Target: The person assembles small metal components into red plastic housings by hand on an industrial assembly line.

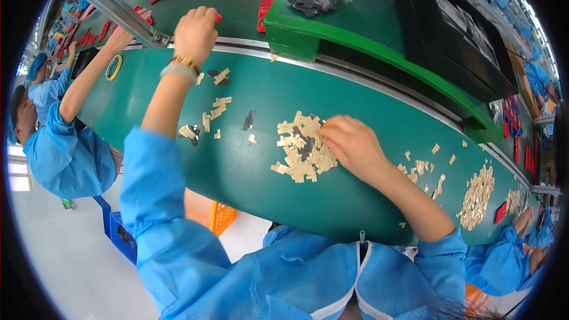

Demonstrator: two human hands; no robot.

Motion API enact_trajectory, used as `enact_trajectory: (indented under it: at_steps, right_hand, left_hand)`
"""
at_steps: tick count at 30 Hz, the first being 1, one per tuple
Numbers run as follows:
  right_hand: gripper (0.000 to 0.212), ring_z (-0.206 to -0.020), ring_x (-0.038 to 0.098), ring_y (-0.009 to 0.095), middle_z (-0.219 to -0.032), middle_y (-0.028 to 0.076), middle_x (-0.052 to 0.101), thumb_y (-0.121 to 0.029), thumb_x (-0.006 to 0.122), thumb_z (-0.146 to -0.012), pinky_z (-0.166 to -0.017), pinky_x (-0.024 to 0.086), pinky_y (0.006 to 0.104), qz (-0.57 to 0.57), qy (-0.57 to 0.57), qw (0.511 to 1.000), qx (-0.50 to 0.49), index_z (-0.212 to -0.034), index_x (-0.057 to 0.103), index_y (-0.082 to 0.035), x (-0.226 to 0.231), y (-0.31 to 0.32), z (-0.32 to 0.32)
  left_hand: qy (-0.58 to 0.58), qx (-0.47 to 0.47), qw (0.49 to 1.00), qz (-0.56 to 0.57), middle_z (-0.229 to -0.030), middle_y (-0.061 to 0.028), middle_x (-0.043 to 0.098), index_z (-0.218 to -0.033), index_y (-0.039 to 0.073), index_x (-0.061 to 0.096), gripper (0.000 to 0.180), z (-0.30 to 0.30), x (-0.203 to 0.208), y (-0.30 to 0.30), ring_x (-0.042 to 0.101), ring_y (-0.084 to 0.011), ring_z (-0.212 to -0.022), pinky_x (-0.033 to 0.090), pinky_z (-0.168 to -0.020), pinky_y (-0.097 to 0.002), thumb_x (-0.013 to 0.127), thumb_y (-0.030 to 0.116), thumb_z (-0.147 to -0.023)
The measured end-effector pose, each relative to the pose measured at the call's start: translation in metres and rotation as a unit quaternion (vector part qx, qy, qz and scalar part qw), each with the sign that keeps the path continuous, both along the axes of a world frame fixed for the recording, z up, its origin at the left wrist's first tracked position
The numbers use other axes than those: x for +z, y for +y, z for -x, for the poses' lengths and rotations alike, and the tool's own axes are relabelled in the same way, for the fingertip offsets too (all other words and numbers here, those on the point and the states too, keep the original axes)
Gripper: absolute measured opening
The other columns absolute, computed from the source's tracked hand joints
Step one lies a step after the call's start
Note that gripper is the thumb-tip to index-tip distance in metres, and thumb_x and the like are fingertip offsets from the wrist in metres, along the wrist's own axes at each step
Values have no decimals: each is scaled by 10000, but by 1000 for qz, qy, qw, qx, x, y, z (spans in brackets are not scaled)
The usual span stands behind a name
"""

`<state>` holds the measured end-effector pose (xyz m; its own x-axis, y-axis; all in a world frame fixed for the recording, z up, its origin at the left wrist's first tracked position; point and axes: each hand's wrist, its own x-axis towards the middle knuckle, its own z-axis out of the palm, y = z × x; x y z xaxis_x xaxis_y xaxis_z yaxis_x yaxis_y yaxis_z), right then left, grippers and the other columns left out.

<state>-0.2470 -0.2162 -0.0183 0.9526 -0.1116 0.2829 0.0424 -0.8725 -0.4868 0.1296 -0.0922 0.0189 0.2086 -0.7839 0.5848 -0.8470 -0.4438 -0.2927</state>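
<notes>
My left hand [195,34] reaches over the conveyor beyond the table edge, fingers curled round a red plastic part [219,18]; only a bit of it shows. My right hand [355,147] rests at the right side of a loose pile of small beige pieces [305,163] with some dark grey ones [306,147] among them. Its fingers are pressed together at the pile's edge, and whatever is between the tips is hidden. Smaller groups of beige pieces [218,108] and dark strips [249,120] lie on the green table between my two arms.
A green raised shelf [367,44] with a black tray [456,35] stands at the back right. A metal post [112,3] rises left of my left hand. Co-workers in blue sit at both sides; one person's hand [121,37] reaches nearby. More beige pieces [477,198] lie right, a yellow tape ring [114,67] left.
</notes>
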Motion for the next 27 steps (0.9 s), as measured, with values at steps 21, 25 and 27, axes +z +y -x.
enact_trajectory:
  at_steps: [21,25,27]
  right_hand:
    - [281,-1198,506,318,-1211,106,561,-189,721,-801,-1012,391,472,-47,67,996,17,-1047,617,-101,32,6,114]
    - [251,-1352,403,296,-1315,74,541,-200,724,-805,-1105,328,469,-32,97,991,82,-1023,632,-115,13,10,159]
    - [233,-1341,419,290,-1293,76,557,-194,716,-814,-1100,331,474,-63,105,985,119,-1019,638,-113,9,-2,167]
  left_hand:
    - [442,-168,879,-56,-965,-106,570,-958,50,617,253,223,-43,27,534,-307,-965,450,-864,-389,735,68,-735]
    - [471,-191,851,-129,-918,-88,584,-905,25,555,144,214,-31,21,555,-241,-885,456,-794,-333,670,18,-818]
    - [529,-156,827,-108,-861,-85,582,-897,19,547,110,211,-18,25,558,-218,-823,458,-746,-319,643,11,-844]
